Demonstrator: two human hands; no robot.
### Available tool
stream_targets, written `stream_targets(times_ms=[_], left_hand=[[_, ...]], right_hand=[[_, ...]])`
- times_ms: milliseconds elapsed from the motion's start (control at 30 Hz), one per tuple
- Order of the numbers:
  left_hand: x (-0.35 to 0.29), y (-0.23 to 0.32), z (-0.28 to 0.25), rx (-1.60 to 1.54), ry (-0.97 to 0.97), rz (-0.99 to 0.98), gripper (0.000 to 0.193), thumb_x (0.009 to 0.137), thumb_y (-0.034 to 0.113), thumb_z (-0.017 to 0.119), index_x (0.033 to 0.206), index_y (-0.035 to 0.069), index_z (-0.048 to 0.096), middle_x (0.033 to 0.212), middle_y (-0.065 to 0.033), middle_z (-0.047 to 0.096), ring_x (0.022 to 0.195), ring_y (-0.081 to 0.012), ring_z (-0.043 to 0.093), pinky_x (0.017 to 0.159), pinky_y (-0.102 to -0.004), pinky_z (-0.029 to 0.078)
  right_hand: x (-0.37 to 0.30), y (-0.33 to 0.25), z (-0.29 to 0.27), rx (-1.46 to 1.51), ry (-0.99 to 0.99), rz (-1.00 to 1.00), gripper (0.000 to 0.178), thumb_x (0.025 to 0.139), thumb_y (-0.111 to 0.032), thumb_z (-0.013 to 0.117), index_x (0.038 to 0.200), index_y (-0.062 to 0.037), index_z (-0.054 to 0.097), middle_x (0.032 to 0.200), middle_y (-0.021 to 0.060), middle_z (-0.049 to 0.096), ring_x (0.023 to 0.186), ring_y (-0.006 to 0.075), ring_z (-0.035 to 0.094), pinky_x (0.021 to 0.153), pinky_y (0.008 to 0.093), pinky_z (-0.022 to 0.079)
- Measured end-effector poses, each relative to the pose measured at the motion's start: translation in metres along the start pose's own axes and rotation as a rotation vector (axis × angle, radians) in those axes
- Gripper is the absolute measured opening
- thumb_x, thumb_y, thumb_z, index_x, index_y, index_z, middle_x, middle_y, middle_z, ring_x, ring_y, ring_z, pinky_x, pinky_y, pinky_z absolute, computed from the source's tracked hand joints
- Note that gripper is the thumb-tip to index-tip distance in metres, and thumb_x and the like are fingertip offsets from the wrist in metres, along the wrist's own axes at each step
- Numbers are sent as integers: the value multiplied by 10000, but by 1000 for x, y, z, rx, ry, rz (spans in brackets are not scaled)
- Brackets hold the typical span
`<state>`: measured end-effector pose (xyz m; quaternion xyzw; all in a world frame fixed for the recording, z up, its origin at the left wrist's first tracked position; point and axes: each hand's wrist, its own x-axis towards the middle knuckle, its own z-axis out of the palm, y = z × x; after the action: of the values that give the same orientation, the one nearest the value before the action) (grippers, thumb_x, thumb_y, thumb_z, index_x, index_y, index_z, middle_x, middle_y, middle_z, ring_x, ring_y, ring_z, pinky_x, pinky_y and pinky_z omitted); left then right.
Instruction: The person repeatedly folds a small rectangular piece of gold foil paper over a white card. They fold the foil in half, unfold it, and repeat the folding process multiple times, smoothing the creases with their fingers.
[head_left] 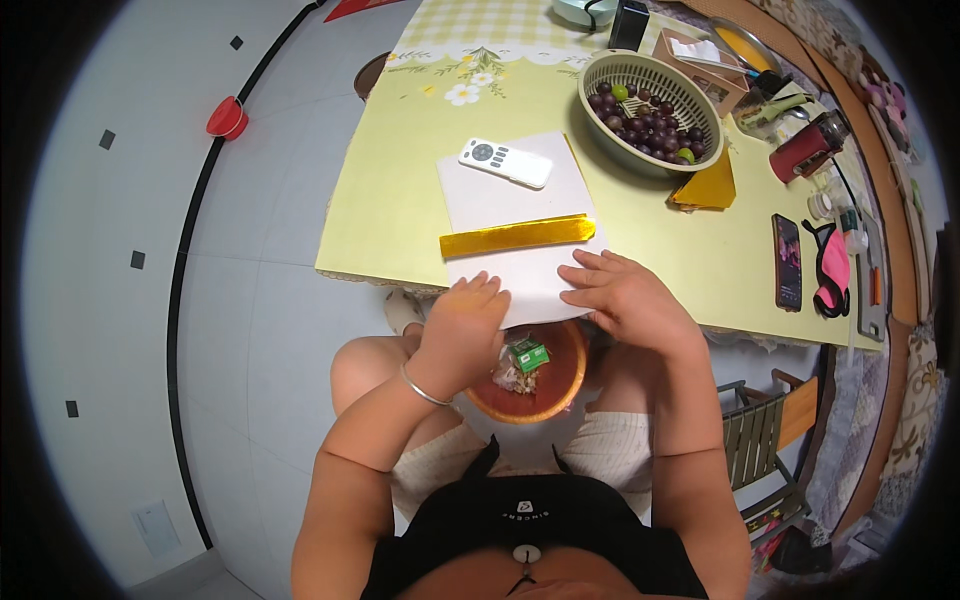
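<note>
A stack of pale paper (530, 290) lies at the table's near edge, its front part reaching just past the edge. Across it rests a folded strip of shiny gold paper (517, 236). My left hand (463, 325), with a silver bangle at the wrist, lays its fingers on the paper's near left corner. On the near right side, my right hand (630, 298) rests with fingers spread over the paper. Neither hand grips anything visible; the left thumb is partly hidden. A white remote control (506, 163) sits on the paper's far part.
A colander (590, 112) of grapes stands beyond, beside folded gold paper pieces (708, 185). Farther right are a dark red bottle (808, 146), a phone (788, 262) and a pink-black eye mask (831, 268). Below the edge, between my knees, is a reddish bin (560, 395) with litter.
</note>
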<state>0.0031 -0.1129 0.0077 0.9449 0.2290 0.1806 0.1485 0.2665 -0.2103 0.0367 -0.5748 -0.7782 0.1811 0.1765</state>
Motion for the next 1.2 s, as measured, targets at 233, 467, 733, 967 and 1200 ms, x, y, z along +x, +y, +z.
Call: stream_targets(times_ms=[233, 467, 733, 967, 1200], left_hand=[[14, -22, -11, -207, 108, -5, 158, 744, 29, 693, 901, 39, 693, 1426, -267, 574, 1379, -467, 495, 1111, -491, 444], [27, -39, -15, -227, 119, -13, 85, 783, 86, 686, 852, 39, 671, 1520, -269, 494, 1476, -505, 351, 1164, -496, 361], [30, -45, -14, -220, 117, -29, 100, 804, 127, 683, 846, 38, 665, 1462, -239, 553, 1384, -434, 472, 1119, -490, 386], [34, -68, 9, -394, 191, -106, 90, 822, 88, 666, 865, 9, 662, 1247, -169, 687, 1235, -398, 572, 1046, -471, 444], [47, -49, 4, -26, 283, -274, 311, 780, 72, 733, 1071, -8, 660, 1159, -190, 676, 1094, -398, 611, 979, -479, 486]], right_hand=[[9, 19, -1, 323, 126, 94, 161, 817, -97, 718, 948, -10, 752, 1366, 234, 638, 1350, 403, 549, 1120, 430, 440], [20, 32, 4, 398, 226, 51, 142, 860, -153, 707, 860, -12, 725, 1476, 192, 575, 1419, 404, 456, 1167, 455, 359], [31, 35, 5, 302, 255, -19, 197, 864, -198, 748, 921, -10, 752, 1438, 180, 605, 1395, 388, 482, 1150, 440, 385], [40, 45, 23, 594, 395, 396, 221, 906, -194, 735, 991, 10, 737, 1240, 149, 715, 1084, 299, 657, 969, 368, 513], [58, 49, 37, 176, 607, 406, 176, 792, -108, 788, 800, -12, 641, 882, 112, 647, 875, 302, 608, 795, 383, 501]])
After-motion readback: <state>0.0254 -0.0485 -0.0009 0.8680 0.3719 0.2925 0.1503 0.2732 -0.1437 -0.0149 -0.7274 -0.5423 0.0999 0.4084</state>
